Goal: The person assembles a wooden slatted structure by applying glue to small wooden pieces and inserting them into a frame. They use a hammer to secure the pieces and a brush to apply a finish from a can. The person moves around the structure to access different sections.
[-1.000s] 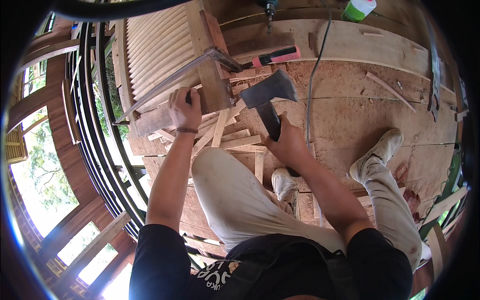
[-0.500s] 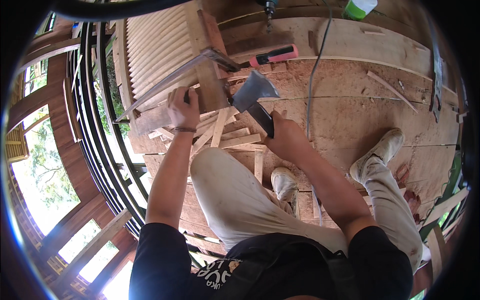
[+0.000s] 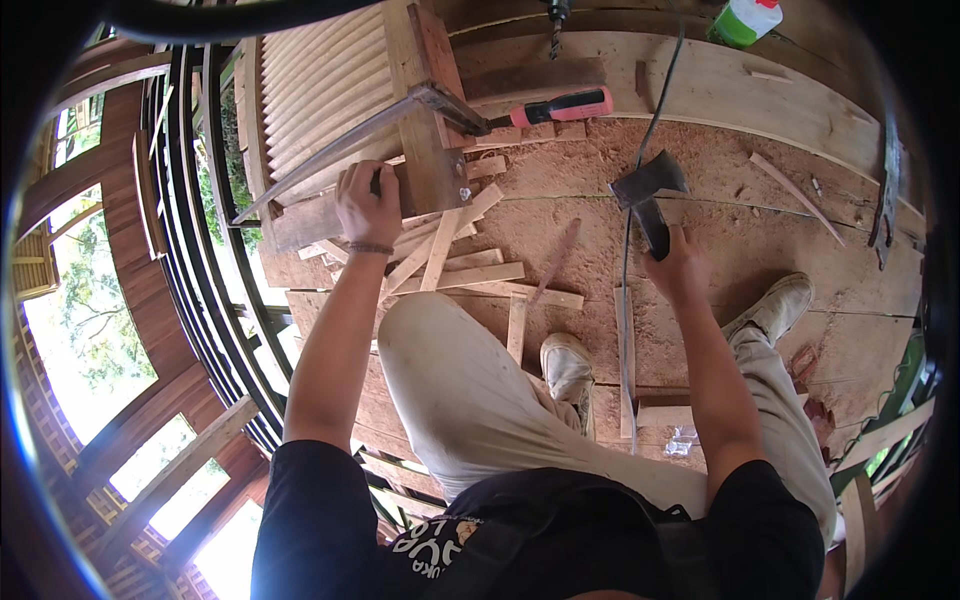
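- two hands busy here: left hand [image 3: 367,203] is wrapped around the lower rail of a slatted wooden panel [image 3: 325,85], near the plank floor's [image 3: 760,215] left edge
- right hand [image 3: 675,265] is closed round a hatchet [image 3: 648,190] handle, head up, mid floor
- loose wood offcuts [image 3: 465,270] lie between them
- pink-handled screwdriver [image 3: 560,105] sits beside the panel's frame

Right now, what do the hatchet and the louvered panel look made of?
Hatchet in the right hand: dull grey head, likely steel, unpolished; handle dark, material unclear. Louvered panel steadied by the left hand: pale bare wood, visible grain, seemingly unfinished.
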`<action>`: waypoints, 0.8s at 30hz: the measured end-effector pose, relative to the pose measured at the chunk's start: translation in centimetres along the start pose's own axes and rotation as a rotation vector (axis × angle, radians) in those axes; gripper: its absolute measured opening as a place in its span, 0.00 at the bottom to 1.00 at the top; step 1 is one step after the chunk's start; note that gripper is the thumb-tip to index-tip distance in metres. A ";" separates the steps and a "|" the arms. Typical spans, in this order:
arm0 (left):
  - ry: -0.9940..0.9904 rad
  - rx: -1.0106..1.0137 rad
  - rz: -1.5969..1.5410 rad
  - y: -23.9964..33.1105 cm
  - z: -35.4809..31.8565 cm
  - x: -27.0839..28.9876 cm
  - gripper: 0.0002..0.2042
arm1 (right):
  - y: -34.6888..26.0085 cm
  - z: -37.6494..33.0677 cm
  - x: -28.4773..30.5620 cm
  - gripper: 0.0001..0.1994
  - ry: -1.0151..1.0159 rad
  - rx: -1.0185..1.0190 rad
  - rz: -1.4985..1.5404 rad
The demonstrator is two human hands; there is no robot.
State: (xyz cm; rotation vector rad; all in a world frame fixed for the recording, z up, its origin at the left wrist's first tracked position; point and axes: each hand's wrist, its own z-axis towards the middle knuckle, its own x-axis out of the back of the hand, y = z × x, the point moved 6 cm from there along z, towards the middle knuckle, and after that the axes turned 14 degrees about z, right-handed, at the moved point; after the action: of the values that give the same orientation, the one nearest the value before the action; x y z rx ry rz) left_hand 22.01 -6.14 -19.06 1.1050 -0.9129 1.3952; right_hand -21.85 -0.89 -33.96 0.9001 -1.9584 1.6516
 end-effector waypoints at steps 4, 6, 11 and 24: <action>-0.028 0.031 0.041 -0.4 -0.2 0.0 0.08 | -4.7 -0.1 -1.1 0.23 0.235 0.273 0.078; -0.037 0.012 0.026 0.4 0.0 0.0 0.09 | -7.3 -0.1 -6.6 0.24 0.073 0.021 0.639; -0.015 0.010 0.014 0.2 0.0 -0.1 0.06 | -21.2 0.1 -13.8 0.33 -0.404 -0.248 1.580; 0.023 0.002 -0.006 0.2 -0.2 0.0 0.04 | -23.5 -1.4 -12.5 0.40 -0.320 -0.210 1.520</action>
State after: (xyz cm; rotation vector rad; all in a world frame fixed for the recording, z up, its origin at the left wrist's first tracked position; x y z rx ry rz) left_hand 21.80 -5.94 -19.07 1.0908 -0.8913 1.4015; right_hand 3.44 1.09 -25.79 -0.7558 -3.2584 1.8244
